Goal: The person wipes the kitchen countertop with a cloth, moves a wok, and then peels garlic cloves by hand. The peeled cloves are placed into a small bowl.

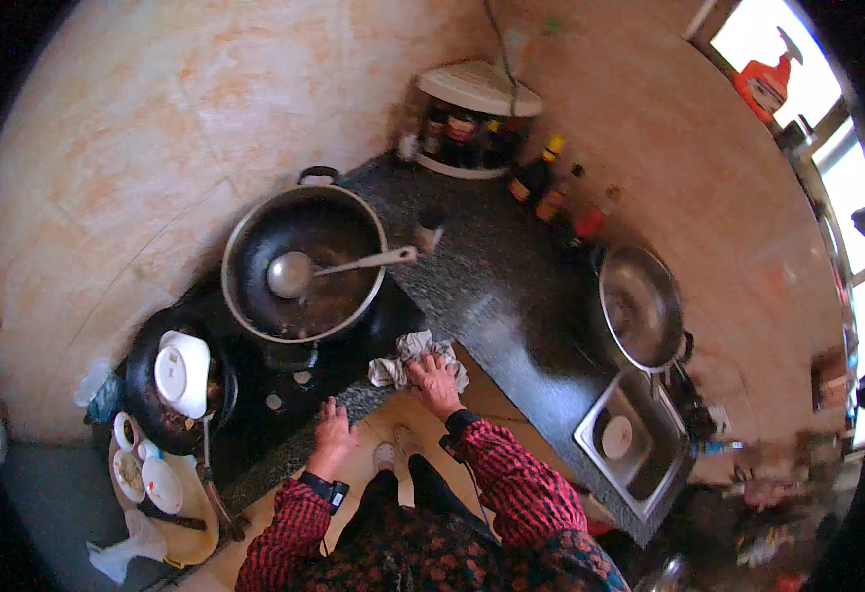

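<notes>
My right hand (435, 381) presses on a crumpled whitish cloth (412, 360) at the inner corner of the dark stone countertop (451, 274). Its fingers are bent over the cloth. At the front edge of the counter, left of the cloth, rests my left hand (335, 436), fingers apart and holding nothing. Beyond both hands a large two-handled wok (304, 325) stands on the black cooktop (255, 388), a metal ladle (290, 274) lying in it with its handle over the rim.
At left, a pan (136, 385) holds food and a white dish (181, 374); plates (162, 485) lie on a board (199, 510) nearer. A metal pan (639, 307) and a sink (595, 433) are right. Bottles (532, 181) and a corner rack (477, 89) stand behind.
</notes>
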The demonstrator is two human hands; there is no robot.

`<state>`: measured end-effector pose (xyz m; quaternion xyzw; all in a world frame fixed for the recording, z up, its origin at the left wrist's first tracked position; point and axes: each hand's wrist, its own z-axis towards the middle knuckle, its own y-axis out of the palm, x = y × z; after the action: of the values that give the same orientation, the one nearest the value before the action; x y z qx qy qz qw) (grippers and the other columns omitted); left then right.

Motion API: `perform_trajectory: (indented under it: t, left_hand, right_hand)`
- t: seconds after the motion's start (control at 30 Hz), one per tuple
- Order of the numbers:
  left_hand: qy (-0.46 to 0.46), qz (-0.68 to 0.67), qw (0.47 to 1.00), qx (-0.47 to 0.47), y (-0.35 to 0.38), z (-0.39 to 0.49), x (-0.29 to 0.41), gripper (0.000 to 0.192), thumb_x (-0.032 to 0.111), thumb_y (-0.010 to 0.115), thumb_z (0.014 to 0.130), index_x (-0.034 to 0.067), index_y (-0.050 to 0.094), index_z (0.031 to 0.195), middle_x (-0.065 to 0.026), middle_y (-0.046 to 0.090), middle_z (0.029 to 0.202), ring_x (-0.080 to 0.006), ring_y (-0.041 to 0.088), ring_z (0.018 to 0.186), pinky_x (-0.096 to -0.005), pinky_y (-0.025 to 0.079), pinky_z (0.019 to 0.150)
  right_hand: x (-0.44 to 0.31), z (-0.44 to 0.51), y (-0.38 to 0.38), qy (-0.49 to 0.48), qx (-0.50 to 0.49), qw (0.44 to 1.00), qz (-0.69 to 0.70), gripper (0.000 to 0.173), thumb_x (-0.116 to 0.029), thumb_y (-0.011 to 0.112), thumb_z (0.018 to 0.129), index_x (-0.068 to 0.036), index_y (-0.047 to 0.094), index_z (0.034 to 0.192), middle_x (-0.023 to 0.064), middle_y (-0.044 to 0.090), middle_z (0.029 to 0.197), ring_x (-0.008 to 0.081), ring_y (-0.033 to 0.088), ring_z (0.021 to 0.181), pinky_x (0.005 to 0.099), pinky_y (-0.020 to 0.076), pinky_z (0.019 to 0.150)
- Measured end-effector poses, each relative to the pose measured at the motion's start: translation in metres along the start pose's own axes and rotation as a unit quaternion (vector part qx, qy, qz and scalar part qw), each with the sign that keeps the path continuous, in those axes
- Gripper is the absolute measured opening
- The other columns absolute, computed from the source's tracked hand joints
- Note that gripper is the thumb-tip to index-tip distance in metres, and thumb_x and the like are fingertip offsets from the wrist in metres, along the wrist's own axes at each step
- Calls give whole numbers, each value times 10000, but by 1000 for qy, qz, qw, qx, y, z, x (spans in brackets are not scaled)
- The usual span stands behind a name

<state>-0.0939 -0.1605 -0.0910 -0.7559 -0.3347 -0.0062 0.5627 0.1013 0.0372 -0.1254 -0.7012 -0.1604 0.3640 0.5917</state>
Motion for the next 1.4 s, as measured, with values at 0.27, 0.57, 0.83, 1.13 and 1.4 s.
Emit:
perform_trajectory:
  t: [0.27, 0.57, 0.83, 1.13, 1.4]
  left_hand:
    - [41, 64, 993, -87, -1, -3, 2, 761, 352, 767, 760, -14, 455, 1349, -359, 143, 1538, -536, 157, 1421, -558, 265, 1145]
    - [12, 134, 977, -168, -23, 1, 22, 942, 462, 773, 726, -7, 393, 1449, -371, 62, 1552, -512, 87, 1452, -491, 252, 1168]
    - [-35, 175, 955, -237, -39, 18, 47, 981, 573, 753, 718, -22, 426, 1427, -384, 132, 1532, -509, 186, 1432, -486, 286, 1153]
    - [-67, 162, 950, -259, -39, 29, 46, 939, 621, 717, 727, -16, 497, 1382, -361, 234, 1517, -433, 283, 1422, -434, 300, 1149]
    - [-59, 179, 946, -264, -43, 29, 51, 944, 633, 709, 735, -8, 489, 1392, -372, 205, 1520, -436, 266, 1429, -435, 288, 1155]
  right_hand:
    - [109, -188, -71, 134, 107, 985, -8, 706, -192, 778, 656, -159, 533, 1317, 184, 544, 1173, 403, 509, 1103, 514, 435, 919]
    - [159, -106, -47, 224, 281, 933, -24, 567, -117, 669, 651, -122, 578, 1211, 145, 586, 913, 372, 543, 878, 512, 419, 720]
    - [135, 30, -96, 75, 257, 957, 114, 810, -243, 812, 654, -114, 455, 1370, 140, 531, 1227, 374, 497, 1139, 506, 435, 915]
    - [175, -44, -65, 161, 86, 982, 52, 725, -349, 807, 689, -147, 493, 1311, 152, 454, 1359, 370, 394, 1296, 584, 360, 979]
    - [164, -227, -63, 127, 79, 984, 98, 619, -266, 804, 658, -138, 567, 1215, 136, 549, 1209, 353, 508, 1137, 513, 432, 897]
